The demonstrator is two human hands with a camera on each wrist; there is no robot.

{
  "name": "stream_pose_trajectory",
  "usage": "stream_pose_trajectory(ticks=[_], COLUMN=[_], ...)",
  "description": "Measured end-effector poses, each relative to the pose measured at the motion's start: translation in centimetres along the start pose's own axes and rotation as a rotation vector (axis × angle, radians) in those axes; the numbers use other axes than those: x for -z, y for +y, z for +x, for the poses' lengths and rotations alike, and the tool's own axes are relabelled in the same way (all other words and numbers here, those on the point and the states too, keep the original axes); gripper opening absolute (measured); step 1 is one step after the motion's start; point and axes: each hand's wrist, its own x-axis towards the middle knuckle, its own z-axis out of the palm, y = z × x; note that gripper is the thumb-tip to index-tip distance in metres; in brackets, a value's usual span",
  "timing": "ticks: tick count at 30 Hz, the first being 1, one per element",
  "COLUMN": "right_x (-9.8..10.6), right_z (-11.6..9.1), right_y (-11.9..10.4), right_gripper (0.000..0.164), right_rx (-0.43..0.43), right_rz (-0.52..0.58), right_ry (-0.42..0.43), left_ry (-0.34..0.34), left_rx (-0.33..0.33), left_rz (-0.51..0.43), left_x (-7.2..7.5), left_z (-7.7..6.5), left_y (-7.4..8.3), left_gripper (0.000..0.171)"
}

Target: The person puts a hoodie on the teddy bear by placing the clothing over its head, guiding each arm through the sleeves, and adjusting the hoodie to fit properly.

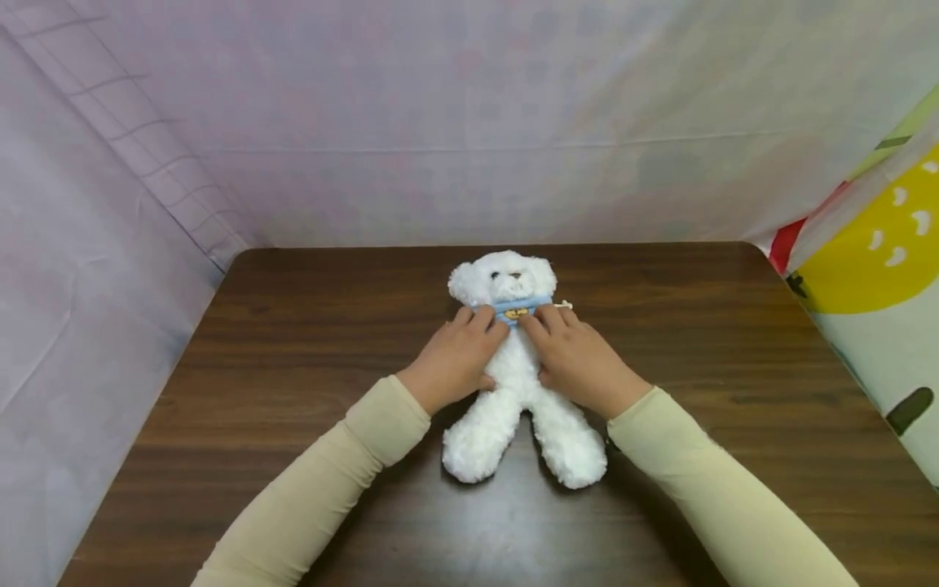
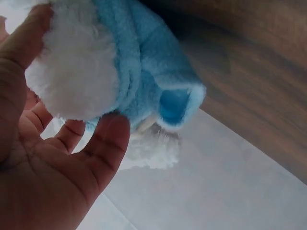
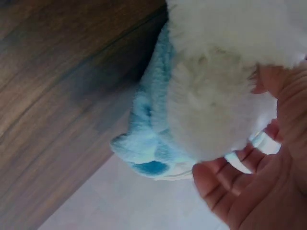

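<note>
While left fingers and right fingers seemingly clasp it, the white teddy bear looks fluffy, blue-collared

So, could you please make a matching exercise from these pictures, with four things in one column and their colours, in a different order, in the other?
Things:
1. plush bear
2. neck cloth
3. table
4. left sleeve

Colours:
A. dark brown
B. pale cream
C. white
D. light blue

Right pairs: 1-C, 2-D, 3-A, 4-B.
</note>
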Motion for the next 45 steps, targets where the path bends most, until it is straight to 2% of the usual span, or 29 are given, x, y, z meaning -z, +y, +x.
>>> stream_pose_trajectory(ticks=[4,9,12,19,27,34,40,45], right_x=[-0.1,-0.1,-0.2,-0.8,-0.8,-0.4,-0.4,-0.4], right_z=[-0.2,-0.1,0.0,0.1,-0.8,-1.1,-1.3,-1.3], right_y=[-0.3,-0.4,0.0,0.6,0.1,-0.4,-0.6,-0.6], right_gripper=[0.068,0.067,0.065,0.061,0.048,0.033,0.027,0.03], right_rx=[-0.012,0.0,0.019,0.087,0.059,0.095,0.116,0.118], right_rz=[-0.067,-0.083,-0.063,-0.035,0.006,-0.009,-0.029,-0.006], right_ry=[-0.002,-0.011,-0.016,0.025,0.075,0.137,0.195,0.213], left_ry=[0.02,0.014,0.021,0.076,0.123,0.165,0.253,0.337], left_rx=[-0.006,0.012,0.012,-0.013,-0.051,-0.097,-0.135,-0.124], left_rz=[0.026,-0.046,-0.05,0.059,0.091,0.039,0.036,0.042], left_x=[-0.1,-0.2,-0.3,-0.3,-0.5,-0.6,-0.9,-1.2], left_z=[-0.1,-0.1,-0.2,-0.4,-0.7,-1.2,-1.3,-1.3], left_y=[0.1,0.2,0.4,0.9,1.1,0.9,0.8,0.7], left_gripper=[0.071,0.07,0.069,0.067,0.064,0.05,0.037,0.012])
